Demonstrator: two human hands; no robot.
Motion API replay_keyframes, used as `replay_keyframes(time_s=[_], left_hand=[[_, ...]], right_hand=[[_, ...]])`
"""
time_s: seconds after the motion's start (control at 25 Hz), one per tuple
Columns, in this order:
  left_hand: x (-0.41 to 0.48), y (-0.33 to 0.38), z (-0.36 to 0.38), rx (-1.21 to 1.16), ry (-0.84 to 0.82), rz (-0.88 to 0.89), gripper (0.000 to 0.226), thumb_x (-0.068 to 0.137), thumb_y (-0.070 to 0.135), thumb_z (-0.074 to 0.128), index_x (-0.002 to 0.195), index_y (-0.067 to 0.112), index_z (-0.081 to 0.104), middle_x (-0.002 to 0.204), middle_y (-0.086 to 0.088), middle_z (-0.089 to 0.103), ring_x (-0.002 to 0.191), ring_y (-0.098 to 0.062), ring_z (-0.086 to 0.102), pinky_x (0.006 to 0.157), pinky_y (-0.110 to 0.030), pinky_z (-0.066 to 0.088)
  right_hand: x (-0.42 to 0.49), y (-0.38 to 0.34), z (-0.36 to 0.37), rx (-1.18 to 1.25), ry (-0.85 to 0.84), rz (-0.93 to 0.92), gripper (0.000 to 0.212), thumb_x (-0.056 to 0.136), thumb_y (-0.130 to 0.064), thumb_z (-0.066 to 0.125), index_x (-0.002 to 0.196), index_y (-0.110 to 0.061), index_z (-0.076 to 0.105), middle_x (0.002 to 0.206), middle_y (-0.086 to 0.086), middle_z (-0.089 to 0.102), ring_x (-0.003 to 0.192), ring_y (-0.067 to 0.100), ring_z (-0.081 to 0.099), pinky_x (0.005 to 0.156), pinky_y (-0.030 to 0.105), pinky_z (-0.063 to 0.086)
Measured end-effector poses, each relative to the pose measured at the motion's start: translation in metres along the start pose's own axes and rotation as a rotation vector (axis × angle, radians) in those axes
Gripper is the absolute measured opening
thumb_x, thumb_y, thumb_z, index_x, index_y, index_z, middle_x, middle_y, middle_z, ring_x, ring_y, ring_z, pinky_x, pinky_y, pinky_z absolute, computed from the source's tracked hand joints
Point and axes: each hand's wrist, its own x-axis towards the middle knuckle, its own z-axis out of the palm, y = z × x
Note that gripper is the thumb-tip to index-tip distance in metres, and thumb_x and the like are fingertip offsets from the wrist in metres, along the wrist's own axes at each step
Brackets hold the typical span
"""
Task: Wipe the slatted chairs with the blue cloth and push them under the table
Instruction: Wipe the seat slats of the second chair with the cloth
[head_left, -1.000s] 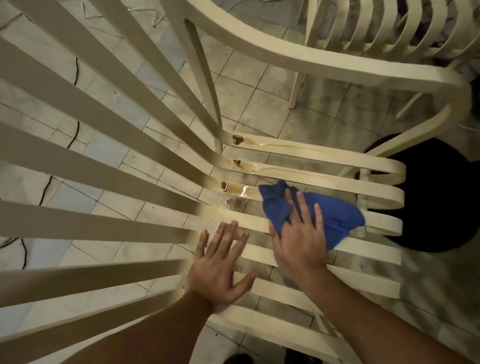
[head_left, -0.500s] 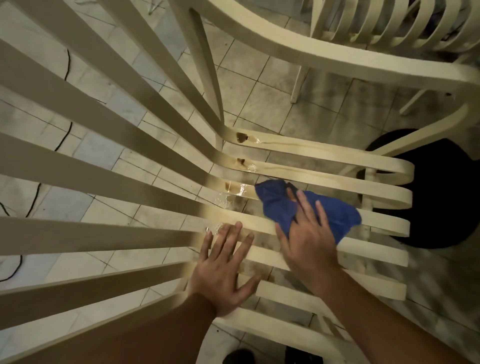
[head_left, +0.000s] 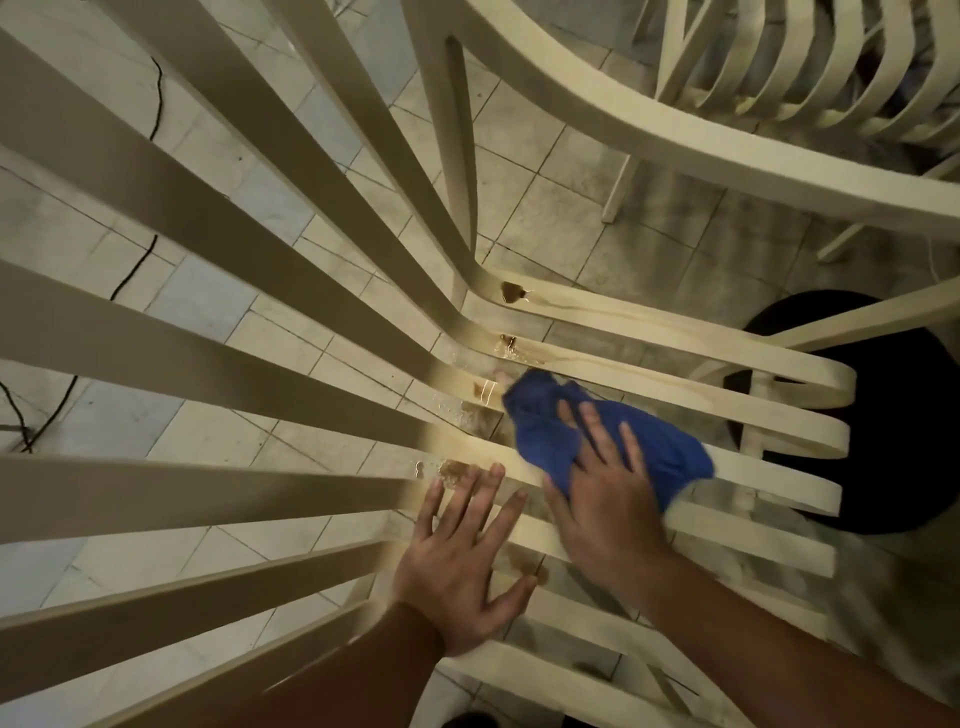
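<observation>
My right hand (head_left: 605, 506) lies flat with fingers straight, pressing the blue cloth (head_left: 660, 452) onto the wet, stained seat slats of the slatted chair (head_left: 701, 340); I can't see its thumb. My left hand (head_left: 457, 564) rests spread on the slats just beside it. The chair's near edge is cut off. A second chair (head_left: 779, 73) stands near, with tiled floor (head_left: 561, 218) between.

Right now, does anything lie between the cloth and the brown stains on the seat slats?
Nothing visible. The right hand presses the cloth flat on the slats; the stains sit just beyond its far edge, with only bare wet slat between.
</observation>
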Motion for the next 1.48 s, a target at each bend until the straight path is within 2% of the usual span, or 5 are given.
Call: replay_keyframes(time_s=[0.32, 0.64, 0.88, 1.04, 1.48], left_hand=[[-0.001, -0.001, 0.002, -0.024, 0.005, -0.001, 0.08, 0.095, 0.069, 0.038, 0.16, 0.023, 0.031, 0.17, -0.009, 0.015, 0.158, -0.026, 0.009, 0.125, -0.054, 0.007], [-0.001, -0.001, -0.005, -0.048, 0.039, 0.013, 0.084, 0.096, 0.069, 0.039, 0.163, 0.025, 0.018, 0.172, -0.007, 0.006, 0.158, -0.026, 0.006, 0.121, -0.055, 0.01], [-0.001, 0.0, 0.0, -0.041, 0.043, 0.011, 0.083, 0.095, 0.069, 0.041, 0.162, 0.024, 0.023, 0.171, -0.008, 0.009, 0.158, -0.026, 0.007, 0.122, -0.056, 0.011], [-0.002, 0.0, 0.0, -0.048, 0.061, 0.013, 0.076, 0.095, 0.069, 0.04, 0.155, 0.022, 0.038, 0.164, -0.01, 0.035, 0.156, -0.026, 0.018, 0.125, -0.055, 0.012], [-0.002, -0.001, -0.003, -0.019, 0.062, 0.03, 0.084, 0.093, 0.068, 0.046, 0.161, 0.022, 0.026, 0.171, -0.01, 0.009, 0.158, -0.027, 0.007, 0.126, -0.053, 0.003]], right_hand=[[0.037, -0.03, -0.005, 0.096, -0.078, -0.198, 0.061, 0.104, -0.049, 0.019, 0.154, -0.023, 0.042, 0.168, -0.004, 0.024, 0.157, 0.013, 0.009, 0.126, 0.041, 0.006], [-0.048, 0.076, -0.031, 0.267, -0.193, 0.203, 0.077, 0.093, -0.073, 0.012, 0.161, -0.037, 0.009, 0.166, -0.016, -0.002, 0.149, -0.005, -0.019, 0.126, 0.038, -0.003], [0.024, 0.002, -0.024, 0.129, -0.23, -0.14, 0.067, 0.098, -0.056, 0.001, 0.161, -0.034, 0.013, 0.165, -0.015, -0.017, 0.15, 0.001, -0.027, 0.125, 0.042, -0.011], [0.07, -0.063, -0.016, 0.16, -0.23, -0.24, 0.06, 0.107, -0.046, 0.014, 0.156, -0.023, 0.039, 0.171, 0.002, 0.01, 0.155, 0.008, -0.016, 0.125, 0.039, -0.012], [-0.03, 0.043, -0.011, 0.267, -0.044, -0.011, 0.052, 0.105, -0.039, 0.038, 0.154, -0.021, 0.039, 0.168, -0.012, 0.017, 0.156, 0.005, 0.006, 0.126, 0.042, 0.009]])
